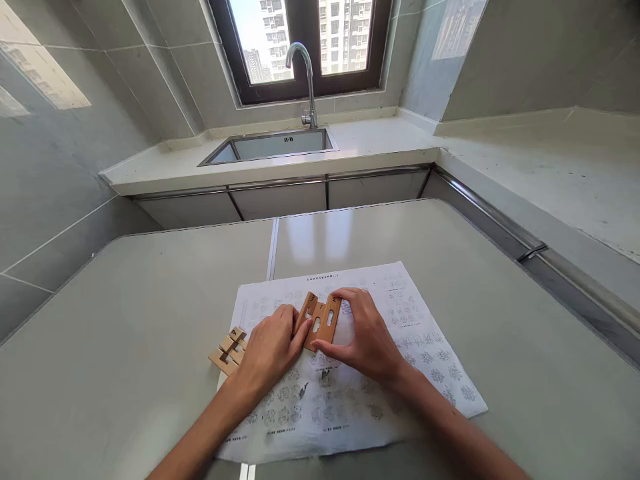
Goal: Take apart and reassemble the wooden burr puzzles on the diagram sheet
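Observation:
Both my hands hold a pair of notched wooden puzzle bars (320, 322) side by side over a printed instruction sheet (425, 347). My left hand (270, 350) grips their left side with its fingers curled around them. Pinching the right bar between thumb and fingers is my right hand (365, 337). More wooden puzzle bars (227, 350) lie loosely stacked just left of my left hand, at the sheet's left edge.
The sheet lies on a pale grey table (125, 347) with a seam down its middle. Beyond it runs a white counter (380, 143) with a steel sink (270, 145) and tap (306, 80) under a window. A second counter runs along the right.

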A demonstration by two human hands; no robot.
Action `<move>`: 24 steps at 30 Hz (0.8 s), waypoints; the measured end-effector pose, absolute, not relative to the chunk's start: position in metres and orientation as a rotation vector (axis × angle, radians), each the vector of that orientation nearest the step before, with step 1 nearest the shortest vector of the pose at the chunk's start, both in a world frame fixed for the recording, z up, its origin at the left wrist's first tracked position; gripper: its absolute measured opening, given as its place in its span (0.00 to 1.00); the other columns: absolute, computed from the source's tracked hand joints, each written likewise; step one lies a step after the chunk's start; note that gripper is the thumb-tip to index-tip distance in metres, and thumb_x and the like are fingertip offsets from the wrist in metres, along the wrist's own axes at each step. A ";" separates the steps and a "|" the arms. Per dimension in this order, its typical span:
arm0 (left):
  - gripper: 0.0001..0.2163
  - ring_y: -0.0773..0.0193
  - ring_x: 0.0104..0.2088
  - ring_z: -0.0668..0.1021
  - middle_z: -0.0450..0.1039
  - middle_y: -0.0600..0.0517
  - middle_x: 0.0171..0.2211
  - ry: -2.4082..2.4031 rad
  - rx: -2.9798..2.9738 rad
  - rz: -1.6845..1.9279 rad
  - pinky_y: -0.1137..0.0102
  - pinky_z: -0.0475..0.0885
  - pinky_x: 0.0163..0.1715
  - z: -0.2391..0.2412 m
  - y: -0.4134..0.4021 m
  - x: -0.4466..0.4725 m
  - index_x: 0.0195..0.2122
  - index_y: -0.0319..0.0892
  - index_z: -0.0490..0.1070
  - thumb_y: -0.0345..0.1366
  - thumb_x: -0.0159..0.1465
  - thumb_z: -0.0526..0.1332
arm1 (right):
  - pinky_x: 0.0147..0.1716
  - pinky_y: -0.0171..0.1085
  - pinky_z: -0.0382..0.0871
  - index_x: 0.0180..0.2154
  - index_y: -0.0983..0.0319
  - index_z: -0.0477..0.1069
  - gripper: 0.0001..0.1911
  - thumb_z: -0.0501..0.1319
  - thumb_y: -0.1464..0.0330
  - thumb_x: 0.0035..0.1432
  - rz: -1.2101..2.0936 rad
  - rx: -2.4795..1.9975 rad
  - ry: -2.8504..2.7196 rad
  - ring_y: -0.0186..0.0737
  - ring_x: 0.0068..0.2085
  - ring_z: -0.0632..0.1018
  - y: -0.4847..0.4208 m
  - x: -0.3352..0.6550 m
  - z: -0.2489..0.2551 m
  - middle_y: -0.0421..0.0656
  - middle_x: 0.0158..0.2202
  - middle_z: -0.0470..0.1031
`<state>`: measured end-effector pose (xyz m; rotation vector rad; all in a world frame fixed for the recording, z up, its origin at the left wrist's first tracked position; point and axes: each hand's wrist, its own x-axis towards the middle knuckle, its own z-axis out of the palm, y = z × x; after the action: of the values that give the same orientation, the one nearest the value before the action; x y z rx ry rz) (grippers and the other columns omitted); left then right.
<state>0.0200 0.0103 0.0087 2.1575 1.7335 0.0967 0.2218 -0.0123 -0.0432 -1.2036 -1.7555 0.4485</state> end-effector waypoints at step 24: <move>0.25 0.75 0.18 0.47 0.47 0.65 0.22 0.936 0.896 0.695 0.78 0.46 0.16 -0.014 0.002 0.010 0.36 0.45 0.61 0.62 0.66 0.65 | 0.54 0.50 0.75 0.59 0.54 0.67 0.30 0.69 0.47 0.63 0.916 -1.059 -1.410 0.57 0.64 0.73 -0.009 0.227 -0.040 0.52 0.63 0.71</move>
<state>0.0103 0.0017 -0.0145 0.8962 0.9364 0.6949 0.2266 -0.0092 -0.0398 -1.0588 -1.4103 0.9162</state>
